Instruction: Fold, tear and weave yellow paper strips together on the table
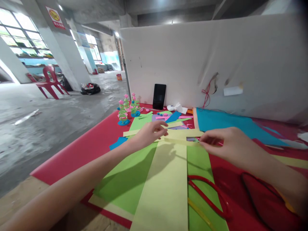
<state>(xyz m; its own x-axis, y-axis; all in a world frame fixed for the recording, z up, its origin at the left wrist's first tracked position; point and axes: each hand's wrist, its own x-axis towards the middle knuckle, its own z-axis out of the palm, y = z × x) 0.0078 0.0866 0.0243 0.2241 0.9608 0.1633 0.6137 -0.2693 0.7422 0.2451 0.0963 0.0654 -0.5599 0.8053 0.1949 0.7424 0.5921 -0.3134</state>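
Observation:
My right hand (221, 141) pinches the right end of a narrow pale yellow paper strip (179, 141), held above the paper sheets. At the strip's left end is my left hand (151, 133), its fingers curved with a gap between thumb and forefinger; I see no firm grip there. Below the hands, a wide pale yellow paper piece (166, 189) lies over green sheets (130, 176). Scissors with red handles (211, 199) rest at its right edge, their blades hidden. Behind the hands lie a blue paper piece (173, 117) and pink strips (174, 117).
Several small coiled-paper trees (123, 114) with pink stars stand at the table's back left. A black phone (159, 96) leans against the white partition (183, 64). Blue sheets (223, 125) lie at the back right. A red chair (50, 81) stands on the floor beyond.

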